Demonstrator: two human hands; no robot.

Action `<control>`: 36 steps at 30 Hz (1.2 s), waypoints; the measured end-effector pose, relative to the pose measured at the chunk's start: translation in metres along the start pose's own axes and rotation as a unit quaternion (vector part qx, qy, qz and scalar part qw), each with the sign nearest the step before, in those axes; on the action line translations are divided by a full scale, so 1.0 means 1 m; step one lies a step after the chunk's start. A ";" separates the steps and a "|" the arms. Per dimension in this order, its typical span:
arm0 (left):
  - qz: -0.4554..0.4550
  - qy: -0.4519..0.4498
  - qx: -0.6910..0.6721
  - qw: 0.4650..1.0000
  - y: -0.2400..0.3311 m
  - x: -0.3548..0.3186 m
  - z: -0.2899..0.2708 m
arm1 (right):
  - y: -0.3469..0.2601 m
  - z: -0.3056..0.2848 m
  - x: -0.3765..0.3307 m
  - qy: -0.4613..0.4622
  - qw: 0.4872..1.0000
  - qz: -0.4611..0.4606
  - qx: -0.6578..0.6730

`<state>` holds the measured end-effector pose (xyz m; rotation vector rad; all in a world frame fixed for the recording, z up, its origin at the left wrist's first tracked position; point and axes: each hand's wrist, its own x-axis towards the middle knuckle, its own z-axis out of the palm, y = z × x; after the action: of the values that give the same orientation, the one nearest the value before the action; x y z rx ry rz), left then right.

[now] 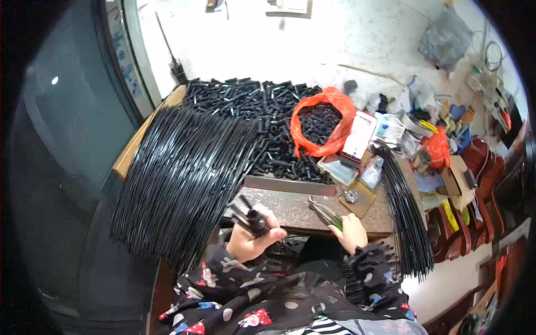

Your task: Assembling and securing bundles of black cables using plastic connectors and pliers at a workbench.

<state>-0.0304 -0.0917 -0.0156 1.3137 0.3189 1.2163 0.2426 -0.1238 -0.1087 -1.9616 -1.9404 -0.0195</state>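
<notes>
My left hand (pixel 245 245) is closed around a few black tubular plastic pieces (pixel 257 222), held above the table's front edge. One piece shows its open end upward. In my right hand (pixel 354 234) is a pair of pliers (pixel 325 213) with green on the handles, its metal jaws pointing away and to the left over the tabletop (pixel 279 206). A wide bundle of long thin black rods (pixel 178 178) hangs over the edge left of my left hand. Ahead of my hands lies a large pile of short black tubular pieces (pixel 234 100), with a metal strip (pixel 290 185) along its front.
An orange-red plastic bag (pixel 346 103) of small black parts sits in the pile. Beside it are a lit phone (pixel 360 134), a clear box (pixel 338 170) and a small board (pixel 363 202). More black rods (pixel 405 218) lie at the right edge, near assorted clutter and another red bag (pixel 438 148).
</notes>
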 end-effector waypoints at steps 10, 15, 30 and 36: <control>0.227 -0.055 -0.408 0.883 0.091 0.031 -0.055 | 0.021 0.015 -0.002 0.064 0.996 -0.012 -0.053; 0.233 0.102 -0.404 0.879 0.051 0.022 -0.054 | 0.004 -0.062 0.000 -0.097 0.761 -0.087 0.636; -0.718 0.123 -0.134 0.671 -0.225 -0.102 -0.053 | -0.103 -0.112 -0.010 0.200 0.637 -0.023 0.744; -0.272 -0.185 0.502 0.799 -0.107 -0.020 -0.028 | -0.099 -0.095 0.002 -0.047 0.640 0.058 0.765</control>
<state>-0.0081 -0.0702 -0.1238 2.1110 1.0681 0.2032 0.1713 -0.1509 0.0051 -0.7838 -0.9539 1.3041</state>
